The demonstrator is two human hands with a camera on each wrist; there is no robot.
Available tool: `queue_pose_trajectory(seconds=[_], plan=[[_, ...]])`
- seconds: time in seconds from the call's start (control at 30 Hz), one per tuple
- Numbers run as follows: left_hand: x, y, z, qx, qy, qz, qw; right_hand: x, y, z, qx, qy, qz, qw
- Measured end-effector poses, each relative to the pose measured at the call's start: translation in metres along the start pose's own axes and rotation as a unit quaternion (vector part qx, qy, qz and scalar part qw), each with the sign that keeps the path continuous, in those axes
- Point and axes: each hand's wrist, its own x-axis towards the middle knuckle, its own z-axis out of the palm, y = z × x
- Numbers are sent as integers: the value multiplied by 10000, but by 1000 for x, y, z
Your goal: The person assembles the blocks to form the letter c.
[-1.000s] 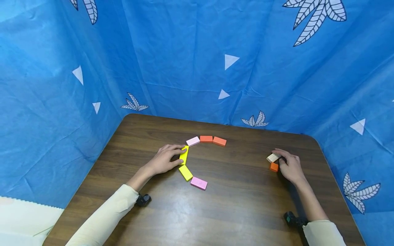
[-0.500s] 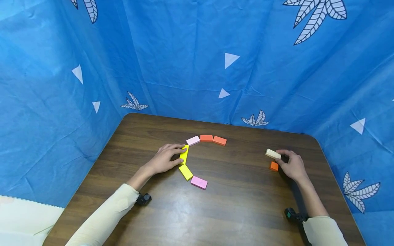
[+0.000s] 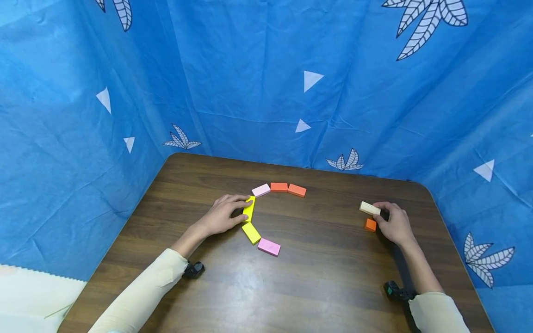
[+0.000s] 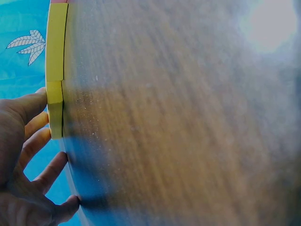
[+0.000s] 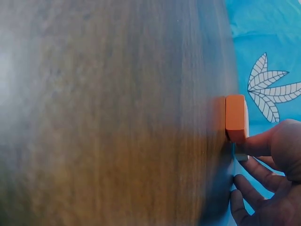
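Note:
On the brown table, my left hand (image 3: pixel 225 215) grips a yellow block (image 3: pixel 249 209), thumb at its near end and fingertip at its far end. A second yellow block (image 3: pixel 251 233) and a pink block (image 3: pixel 269 247) curve away from it toward the front. Beyond it, a pale pink block (image 3: pixel 261 190) and two orange-red blocks (image 3: pixel 279 187) continue the arc. Over on the right, my right hand (image 3: pixel 395 225) pinches a pale wooden block (image 3: pixel 369 208) by its right end. Just in front of that lies an orange block (image 3: pixel 370 225), which mostly hides the wooden one in the right wrist view.
The brown table (image 3: pixel 316 282) ends at a blue curtain (image 3: pixel 250 92) printed with leaves and triangles, which rises behind it and along both sides. White cloth (image 3: pixel 37 296) shows at the lower left.
My right hand has turned the pale wooden block and drawn it slightly away from the orange block, its left end swinging up. My left hand stays on the yellow block.

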Motion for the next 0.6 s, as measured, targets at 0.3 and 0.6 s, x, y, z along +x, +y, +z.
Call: queue_pose_trajectory(seconds=[0.3,0.6], plan=[[0,-1,0,16,-26,-6,10000,-3,-5,2,94,36,-39,9999],[0,1,-2,20,24,30,10000,-11,-15,2,196,157,-93,9996]])
